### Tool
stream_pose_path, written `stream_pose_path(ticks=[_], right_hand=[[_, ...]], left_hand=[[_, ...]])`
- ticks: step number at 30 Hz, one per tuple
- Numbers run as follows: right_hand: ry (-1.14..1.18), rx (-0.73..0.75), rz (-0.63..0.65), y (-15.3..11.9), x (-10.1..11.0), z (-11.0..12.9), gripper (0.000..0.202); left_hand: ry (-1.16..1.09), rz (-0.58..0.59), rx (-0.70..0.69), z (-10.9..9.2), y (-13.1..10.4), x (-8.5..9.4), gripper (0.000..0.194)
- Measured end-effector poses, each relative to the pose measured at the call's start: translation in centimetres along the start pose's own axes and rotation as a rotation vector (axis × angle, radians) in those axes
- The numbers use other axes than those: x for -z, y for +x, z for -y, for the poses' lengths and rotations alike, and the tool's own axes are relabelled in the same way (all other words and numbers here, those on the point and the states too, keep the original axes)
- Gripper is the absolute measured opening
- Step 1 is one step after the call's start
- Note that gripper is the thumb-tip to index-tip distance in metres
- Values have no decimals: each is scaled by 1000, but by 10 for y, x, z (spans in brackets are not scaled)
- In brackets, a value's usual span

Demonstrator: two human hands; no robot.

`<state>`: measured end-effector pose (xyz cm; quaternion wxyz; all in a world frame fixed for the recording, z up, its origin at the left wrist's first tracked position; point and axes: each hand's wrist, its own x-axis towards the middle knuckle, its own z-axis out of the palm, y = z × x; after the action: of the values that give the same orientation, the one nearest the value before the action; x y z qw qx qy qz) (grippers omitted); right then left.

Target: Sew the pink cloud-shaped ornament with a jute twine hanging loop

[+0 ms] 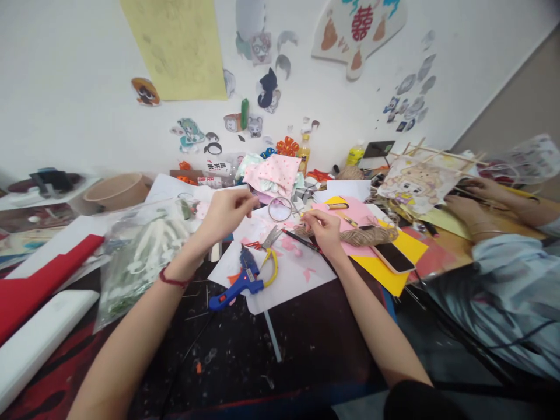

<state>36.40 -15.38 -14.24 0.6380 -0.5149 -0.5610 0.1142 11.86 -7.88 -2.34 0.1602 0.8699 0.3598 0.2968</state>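
My left hand point(228, 214) is raised over the papers, thumb and fingertips pressed together; anything between them is too small to make out. My right hand point(322, 230) pinches something thin and unclear beside a small round hoop point(280, 209). The hoop is between my two hands, nearer the right. Below them, a blue glue gun point(238, 286) lies on white paper point(301, 280), next to yellow-handled scissors point(275, 268). A dark pen point(301, 240) and a bundle of brown twine point(367, 235) are by my right hand.
A plastic bag point(144, 256) of white and green pieces lies at left, near a clay-coloured bowl point(117, 191). A phone point(394, 257) rests on yellow paper point(396, 284) at right. Another person's hands point(468, 211) are at far right, near a drawn paper lantern point(415, 182).
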Motion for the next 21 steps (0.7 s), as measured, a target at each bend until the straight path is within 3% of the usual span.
stream_pose_path(ticks=[5,12,16,21], right_hand=[[11,-42,-4,1,-3,-3,26],[93,-125,21,0,-4,2,33],[161,-169,-18,0,-2,5,36],[240,-216,-75,1,3,1,38]], left_hand=[[153,-19,62,29,13,12,29],[359,42,31,64,17,-5,42],[399,39,17,58,14,-5,41],[437,-50,56,38,1,19,30]])
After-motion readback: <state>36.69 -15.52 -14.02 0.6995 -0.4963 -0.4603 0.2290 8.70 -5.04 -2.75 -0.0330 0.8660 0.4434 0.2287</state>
